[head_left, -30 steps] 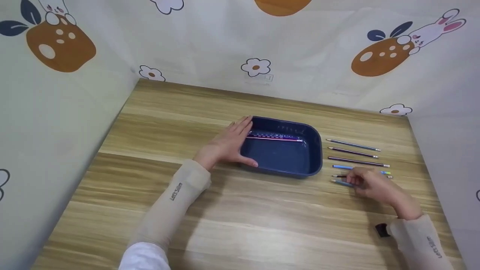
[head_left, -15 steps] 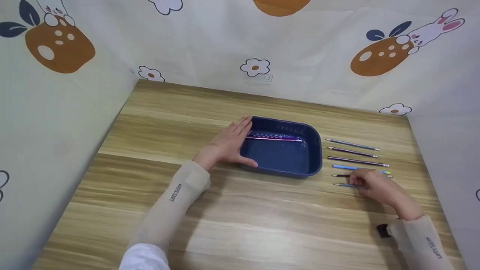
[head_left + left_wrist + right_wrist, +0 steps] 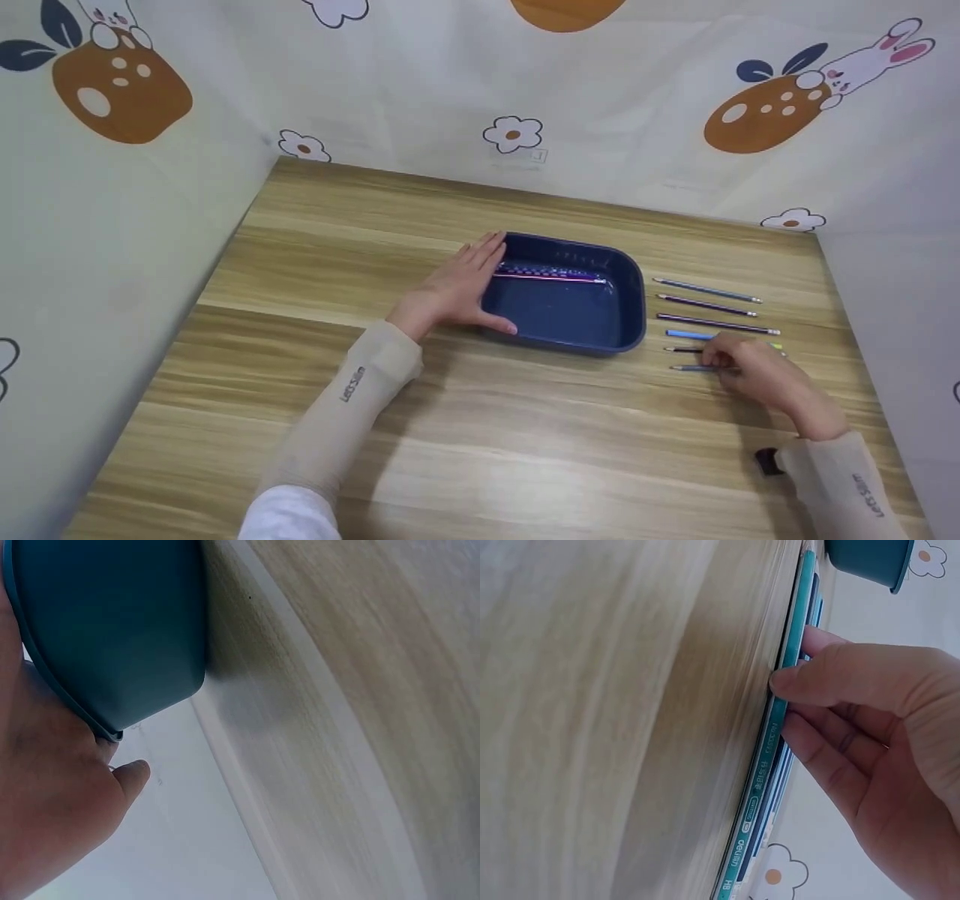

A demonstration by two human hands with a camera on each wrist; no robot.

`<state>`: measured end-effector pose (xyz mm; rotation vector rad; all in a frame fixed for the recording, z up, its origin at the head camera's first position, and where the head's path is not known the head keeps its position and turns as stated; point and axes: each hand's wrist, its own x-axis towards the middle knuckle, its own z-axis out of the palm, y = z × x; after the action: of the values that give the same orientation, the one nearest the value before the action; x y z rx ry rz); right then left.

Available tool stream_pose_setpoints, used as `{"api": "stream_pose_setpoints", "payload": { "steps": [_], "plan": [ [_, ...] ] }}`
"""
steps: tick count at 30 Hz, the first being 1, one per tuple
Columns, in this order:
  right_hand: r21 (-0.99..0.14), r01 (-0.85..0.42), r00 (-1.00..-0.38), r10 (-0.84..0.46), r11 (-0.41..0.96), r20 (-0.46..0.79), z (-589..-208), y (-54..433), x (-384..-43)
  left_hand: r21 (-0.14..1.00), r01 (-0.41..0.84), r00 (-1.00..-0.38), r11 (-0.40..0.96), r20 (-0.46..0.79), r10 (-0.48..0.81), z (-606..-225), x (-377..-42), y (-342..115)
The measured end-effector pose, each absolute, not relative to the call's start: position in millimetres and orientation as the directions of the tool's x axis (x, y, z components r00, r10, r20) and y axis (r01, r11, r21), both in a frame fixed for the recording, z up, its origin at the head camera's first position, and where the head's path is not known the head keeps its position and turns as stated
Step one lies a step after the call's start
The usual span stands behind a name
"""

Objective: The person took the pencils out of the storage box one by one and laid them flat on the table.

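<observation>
A dark blue rectangular bin (image 3: 562, 319) stands on the table, with several dark patterned pencils (image 3: 551, 275) along its far inner side. My left hand (image 3: 457, 289) rests across the bin's left end, fingers stretched along the rim and thumb over the near edge. In the left wrist view, the bin's outer wall (image 3: 112, 630) fills the upper left. To the right, my right hand (image 3: 754, 375) pinches the nearest pencil (image 3: 690, 368), which lies at the table surface. Lettering shows on this teal pencil (image 3: 761, 765) in the right wrist view; the thumb presses its near side.
Beyond the right hand lie several more pencils (image 3: 709, 289) in a roughly parallel row, tips towards the bin. A blue one (image 3: 686, 334) and a dark one (image 3: 682, 349) are partly hidden by the hand. Cloth-like printed walls (image 3: 420, 90) enclose the wooden table (image 3: 480, 435).
The nearest pencil has shifted slightly to the right and turned more level, with the right hand on it. My left hand and the bin have stayed put.
</observation>
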<state>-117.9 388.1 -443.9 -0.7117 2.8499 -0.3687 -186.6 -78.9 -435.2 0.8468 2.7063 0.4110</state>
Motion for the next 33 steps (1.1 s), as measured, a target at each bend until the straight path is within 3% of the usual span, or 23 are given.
{"api": "stream_pose_setpoints", "payload": {
  "steps": [7,26,33],
  "plan": [
    [-0.268,-0.506,-0.849,-0.529,0.820,-0.013,-446,391,-118,0.342,0.519,-0.788,0.783,-0.164,0.594,-436,-187,-79],
    [-0.382,-0.399,-0.892,-0.449,0.834,-0.048,-432,386,-119,0.340,0.521,-0.788,0.783,-0.162,0.594,-436,-187,-79],
    [-0.392,-0.445,-0.884,-0.466,0.805,0.046,-429,382,-121,0.337,0.518,-0.790,0.786,-0.164,0.591,-435,-186,-79]
  ]
}}
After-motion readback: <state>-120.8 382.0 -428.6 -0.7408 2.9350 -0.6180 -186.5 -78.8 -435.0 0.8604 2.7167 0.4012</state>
